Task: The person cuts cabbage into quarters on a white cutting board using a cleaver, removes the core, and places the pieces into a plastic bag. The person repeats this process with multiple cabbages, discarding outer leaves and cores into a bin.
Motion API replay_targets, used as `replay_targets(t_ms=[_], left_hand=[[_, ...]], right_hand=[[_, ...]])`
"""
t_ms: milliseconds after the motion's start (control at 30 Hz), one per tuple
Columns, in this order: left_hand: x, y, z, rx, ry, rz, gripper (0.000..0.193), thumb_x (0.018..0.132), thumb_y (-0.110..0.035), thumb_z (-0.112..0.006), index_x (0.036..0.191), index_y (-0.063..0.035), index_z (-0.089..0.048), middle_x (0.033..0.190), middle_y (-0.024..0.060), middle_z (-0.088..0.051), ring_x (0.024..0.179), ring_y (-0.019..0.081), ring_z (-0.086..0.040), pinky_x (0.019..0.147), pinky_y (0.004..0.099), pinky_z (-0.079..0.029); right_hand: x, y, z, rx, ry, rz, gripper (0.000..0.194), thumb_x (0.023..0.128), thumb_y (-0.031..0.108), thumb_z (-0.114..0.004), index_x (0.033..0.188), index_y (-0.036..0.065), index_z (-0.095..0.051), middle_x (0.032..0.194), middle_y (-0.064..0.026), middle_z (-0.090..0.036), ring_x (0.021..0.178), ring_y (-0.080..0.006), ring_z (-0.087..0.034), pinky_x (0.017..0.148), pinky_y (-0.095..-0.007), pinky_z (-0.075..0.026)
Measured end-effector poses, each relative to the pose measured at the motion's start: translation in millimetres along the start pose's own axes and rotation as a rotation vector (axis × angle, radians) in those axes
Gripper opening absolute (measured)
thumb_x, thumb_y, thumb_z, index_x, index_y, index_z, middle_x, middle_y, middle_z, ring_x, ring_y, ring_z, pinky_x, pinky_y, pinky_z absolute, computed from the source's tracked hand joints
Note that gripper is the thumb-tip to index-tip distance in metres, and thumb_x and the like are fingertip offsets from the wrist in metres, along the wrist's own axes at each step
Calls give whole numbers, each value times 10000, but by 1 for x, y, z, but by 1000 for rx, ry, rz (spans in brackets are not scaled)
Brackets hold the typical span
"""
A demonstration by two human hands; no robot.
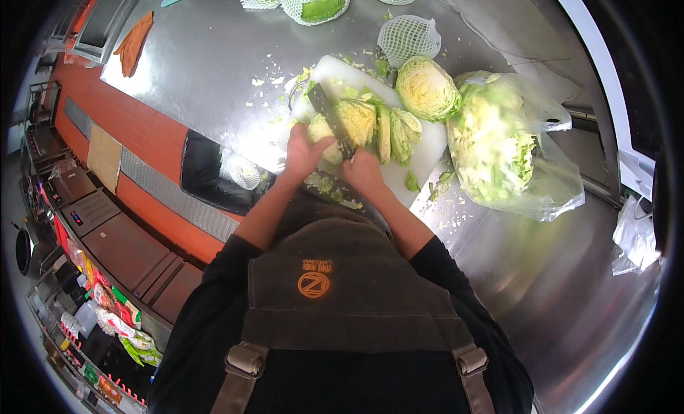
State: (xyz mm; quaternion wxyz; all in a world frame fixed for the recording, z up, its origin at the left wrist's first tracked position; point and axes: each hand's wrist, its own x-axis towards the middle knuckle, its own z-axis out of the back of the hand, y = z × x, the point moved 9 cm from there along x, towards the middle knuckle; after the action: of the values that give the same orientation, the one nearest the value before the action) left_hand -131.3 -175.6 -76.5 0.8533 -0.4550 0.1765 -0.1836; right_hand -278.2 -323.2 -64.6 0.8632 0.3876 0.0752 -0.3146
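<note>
My right hand (364, 171) is closed around the handle of a kitchen knife (327, 113), whose dark blade angles up and left across the cabbage. With the thumb spread, my left hand (305, 151) presses on a pale cut cabbage piece (322, 131) left of the blade. On the blade's other side stands a yellowish cabbage section (358, 120). Farther right, a slice (383, 133) and a leafy green wedge (404, 136) rest on the white cutting board (427, 156). The blade hides part of the cabbage beneath it.
A cut cabbage half (427, 89) sits by the board's right edge, beside a clear plastic bag of cut cabbage (497, 147). Foam-netted cabbages (315, 2) and a foam net (410, 40) lie on the steel table (214, 56). A black-lined bin (206, 173) stands lower left.
</note>
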Motion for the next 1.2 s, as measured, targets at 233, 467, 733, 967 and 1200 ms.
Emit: replay_targets(t_ms=[233,467,733,967,1200], left_hand=[[9,27,-11,-235,4,45,725,906,-143,-880,1502,87,-538,1123,163,-717,968,212,-702,848,346,-584],[11,21,11,-58,9,201,592,822,-275,-951,1165,78,-621,872,123,-701,770,211,-663,723,365,-565],[16,21,15,-80,-14,172,544,824,-280,-958,1080,77,-637,808,95,-683,715,166,-628,669,346,-551],[16,31,7,-83,54,244,617,816,-300,-956,1187,85,-648,881,141,-715,795,239,-684,743,385,-572],[15,16,16,-55,-9,120,654,842,-346,-936,1244,96,-671,840,154,-719,748,312,-688,737,426,-571]], right_hand=[[-26,17,56,74,-19,38,326,913,196,-706,1077,-81,-656,909,-335,-719,884,-526,-703,833,-586,-557],[-40,39,63,-73,83,79,265,932,174,-697,1018,-66,-626,886,-357,-691,877,-550,-687,806,-611,-550],[-33,45,55,-62,91,56,264,917,150,-692,1006,-91,-632,896,-351,-701,863,-543,-697,808,-609,-556],[-3,19,0,-121,135,5,320,923,231,-702,1000,-79,-682,927,-334,-720,910,-531,-707,846,-599,-560],[4,24,6,28,26,71,329,897,231,-720,1025,-71,-687,955,-346,-716,934,-525,-709,844,-575,-563]])
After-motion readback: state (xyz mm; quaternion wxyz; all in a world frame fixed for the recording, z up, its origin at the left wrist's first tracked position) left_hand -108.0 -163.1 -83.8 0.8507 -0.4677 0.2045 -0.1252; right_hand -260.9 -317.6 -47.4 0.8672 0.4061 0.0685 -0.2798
